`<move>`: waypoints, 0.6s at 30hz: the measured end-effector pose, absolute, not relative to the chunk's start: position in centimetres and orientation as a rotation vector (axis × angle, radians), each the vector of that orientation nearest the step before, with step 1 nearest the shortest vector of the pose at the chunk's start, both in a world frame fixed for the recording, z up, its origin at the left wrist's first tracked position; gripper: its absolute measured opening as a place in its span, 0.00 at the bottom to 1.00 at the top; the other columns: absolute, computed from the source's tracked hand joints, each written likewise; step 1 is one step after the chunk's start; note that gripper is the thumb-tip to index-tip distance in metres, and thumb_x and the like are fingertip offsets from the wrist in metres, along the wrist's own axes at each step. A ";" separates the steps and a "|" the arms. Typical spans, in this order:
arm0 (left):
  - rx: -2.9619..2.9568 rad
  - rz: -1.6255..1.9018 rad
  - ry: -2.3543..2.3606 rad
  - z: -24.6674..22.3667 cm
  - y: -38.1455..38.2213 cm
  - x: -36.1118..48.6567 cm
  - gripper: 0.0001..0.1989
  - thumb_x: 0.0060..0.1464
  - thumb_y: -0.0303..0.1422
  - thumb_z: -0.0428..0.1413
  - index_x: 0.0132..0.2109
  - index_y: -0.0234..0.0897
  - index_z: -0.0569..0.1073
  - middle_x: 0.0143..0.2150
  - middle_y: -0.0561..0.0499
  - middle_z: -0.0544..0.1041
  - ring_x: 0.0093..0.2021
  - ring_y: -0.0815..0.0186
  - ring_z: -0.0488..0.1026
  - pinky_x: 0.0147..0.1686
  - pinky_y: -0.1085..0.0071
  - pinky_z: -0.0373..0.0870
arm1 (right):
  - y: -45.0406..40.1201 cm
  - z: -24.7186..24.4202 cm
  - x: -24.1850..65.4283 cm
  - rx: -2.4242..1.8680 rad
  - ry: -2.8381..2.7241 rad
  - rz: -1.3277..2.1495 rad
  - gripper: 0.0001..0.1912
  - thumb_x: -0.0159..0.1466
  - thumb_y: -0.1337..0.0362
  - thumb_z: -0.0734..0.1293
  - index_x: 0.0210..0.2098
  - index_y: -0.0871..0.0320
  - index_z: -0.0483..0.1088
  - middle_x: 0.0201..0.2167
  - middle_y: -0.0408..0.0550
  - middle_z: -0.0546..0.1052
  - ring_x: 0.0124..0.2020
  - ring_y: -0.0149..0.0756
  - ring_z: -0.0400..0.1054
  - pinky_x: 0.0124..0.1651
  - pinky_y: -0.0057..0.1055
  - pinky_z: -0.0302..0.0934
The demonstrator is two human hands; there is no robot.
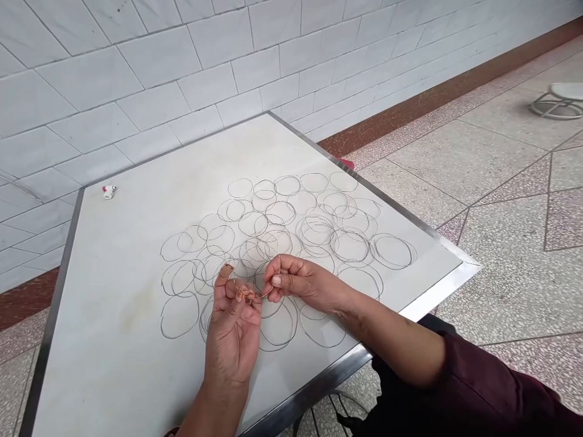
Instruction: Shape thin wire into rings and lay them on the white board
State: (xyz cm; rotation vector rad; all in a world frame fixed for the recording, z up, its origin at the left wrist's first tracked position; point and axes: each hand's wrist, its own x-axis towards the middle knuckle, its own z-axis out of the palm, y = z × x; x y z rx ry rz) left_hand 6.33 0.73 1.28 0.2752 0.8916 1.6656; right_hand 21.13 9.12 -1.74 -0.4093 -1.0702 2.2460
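Left hand (pixel 232 346) and right hand (pixel 296 282) pinch a thin wire ring (pixel 279 270) just above other rings (pixel 392 235) on the white table (pixel 127 255), and a loose pinch could let it spring and tangle them.

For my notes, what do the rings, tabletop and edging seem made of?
The thin rings look like bare metal wire, dull grey and fine. The tabletop looks like white laminate or stone, unclear which, smooth and faintly smudged. Its edging looks like shiny steel, reflecting light.
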 end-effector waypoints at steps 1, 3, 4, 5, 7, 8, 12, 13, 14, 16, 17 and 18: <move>0.285 1.668 0.876 1.3 0.7 6.4 0.23 0.46 0.23 0.67 0.48 0.46 0.75 0.32 0.60 0.73 0.34 0.75 0.71 0.42 0.77 0.70 | 9.1 -1.8 21.1 -0.410 -1.060 2.248 0.11 0.63 0.59 0.74 0.39 0.60 0.73 0.35 0.45 0.80 0.33 0.27 0.74 0.40 0.26 0.66; 0.302 1.670 0.840 1.3 0.7 6.4 0.23 0.44 0.23 0.68 0.47 0.45 0.76 0.29 0.60 0.72 0.33 0.73 0.71 0.42 0.75 0.71 | 9.1 -1.8 21.1 -0.418 -1.030 2.260 0.12 0.62 0.59 0.74 0.39 0.60 0.73 0.34 0.45 0.80 0.32 0.27 0.74 0.39 0.26 0.65; 0.308 1.670 0.822 1.3 0.7 6.4 0.22 0.43 0.23 0.69 0.46 0.44 0.76 0.28 0.60 0.72 0.33 0.72 0.71 0.42 0.75 0.71 | 9.0 -1.8 21.1 -0.424 -1.010 2.268 0.12 0.62 0.59 0.74 0.38 0.60 0.73 0.33 0.45 0.80 0.32 0.27 0.74 0.39 0.26 0.65; 0.311 1.669 0.807 1.3 0.7 6.5 0.21 0.43 0.23 0.69 0.45 0.44 0.76 0.28 0.60 0.72 0.33 0.72 0.71 0.42 0.74 0.71 | 9.0 -1.8 21.1 -0.428 -0.989 2.277 0.12 0.62 0.59 0.75 0.38 0.60 0.73 0.33 0.45 0.80 0.32 0.27 0.73 0.40 0.26 0.65; 0.312 1.674 0.787 1.3 0.8 6.5 0.20 0.42 0.22 0.69 0.43 0.43 0.76 0.28 0.59 0.73 0.33 0.71 0.71 0.42 0.74 0.71 | 9.0 -1.7 21.0 -0.431 -0.950 2.291 0.12 0.61 0.58 0.75 0.37 0.60 0.73 0.32 0.44 0.79 0.31 0.27 0.73 0.40 0.26 0.65; 0.310 1.677 0.782 1.3 0.9 6.5 0.20 0.42 0.22 0.69 0.42 0.43 0.76 0.28 0.59 0.73 0.33 0.72 0.71 0.41 0.74 0.71 | 9.0 -1.6 20.9 -0.432 -0.938 2.297 0.13 0.61 0.59 0.75 0.37 0.61 0.73 0.32 0.44 0.79 0.31 0.27 0.72 0.40 0.27 0.64; 0.275 1.685 0.798 1.1 1.0 6.4 0.21 0.42 0.23 0.69 0.44 0.42 0.76 0.28 0.59 0.71 0.34 0.71 0.71 0.43 0.73 0.71 | 9.0 -1.3 20.9 -0.451 -0.936 2.318 0.12 0.61 0.59 0.75 0.37 0.61 0.73 0.32 0.44 0.79 0.31 0.27 0.72 0.40 0.27 0.64; 0.267 1.682 0.807 1.1 1.0 6.4 0.21 0.42 0.23 0.69 0.45 0.42 0.76 0.28 0.59 0.70 0.35 0.71 0.71 0.44 0.72 0.71 | 9.0 -1.3 21.0 -0.457 -0.939 2.321 0.12 0.61 0.59 0.75 0.37 0.60 0.73 0.32 0.45 0.79 0.32 0.27 0.72 0.41 0.27 0.64; 0.263 1.676 0.815 1.0 1.0 6.3 0.21 0.43 0.23 0.69 0.45 0.42 0.76 0.29 0.59 0.70 0.36 0.71 0.71 0.44 0.72 0.71 | 9.0 -1.3 21.0 -0.462 -0.940 2.323 0.12 0.61 0.59 0.75 0.37 0.60 0.73 0.32 0.45 0.79 0.32 0.27 0.72 0.41 0.28 0.64; 0.269 1.660 0.822 1.0 1.0 6.2 0.21 0.44 0.24 0.68 0.46 0.41 0.76 0.30 0.58 0.70 0.36 0.71 0.71 0.44 0.73 0.71 | 9.0 -1.3 21.0 -0.467 -0.938 2.325 0.12 0.61 0.59 0.75 0.37 0.60 0.73 0.33 0.44 0.79 0.31 0.27 0.71 0.41 0.27 0.64; 0.276 1.652 0.824 1.0 0.9 6.2 0.21 0.44 0.24 0.68 0.47 0.41 0.77 0.30 0.57 0.70 0.36 0.71 0.71 0.44 0.73 0.71 | 9.0 -1.4 21.1 -0.469 -0.936 2.324 0.12 0.61 0.59 0.75 0.37 0.60 0.73 0.33 0.44 0.79 0.31 0.26 0.71 0.41 0.27 0.64; 0.283 1.648 0.826 0.9 0.9 6.2 0.21 0.45 0.25 0.68 0.47 0.41 0.77 0.30 0.57 0.70 0.36 0.71 0.71 0.43 0.73 0.71 | 9.0 -1.3 21.1 -0.471 -0.933 2.323 0.12 0.61 0.59 0.75 0.37 0.60 0.73 0.33 0.44 0.79 0.31 0.26 0.71 0.41 0.27 0.64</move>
